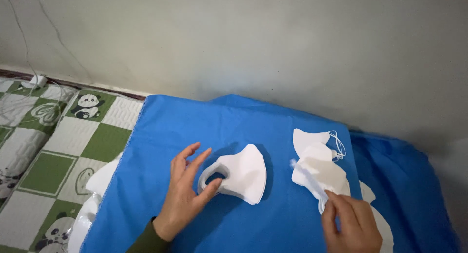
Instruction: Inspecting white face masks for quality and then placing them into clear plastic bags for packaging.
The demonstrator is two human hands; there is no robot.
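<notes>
White mask stack (pixel 243 177) against spread left fingers (pixel 192 158), right fingers (pixel 336 204) pinching a loose mask (pixel 319 172)

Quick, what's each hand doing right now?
Left hand: open, thumb touching the stack of white masks.
Right hand: pinching one white mask.

Left hand (pixel 183 194) low in the middle, fingers spread wide; right hand (pixel 351 226) bottom right, fingertips pinched together.
</notes>
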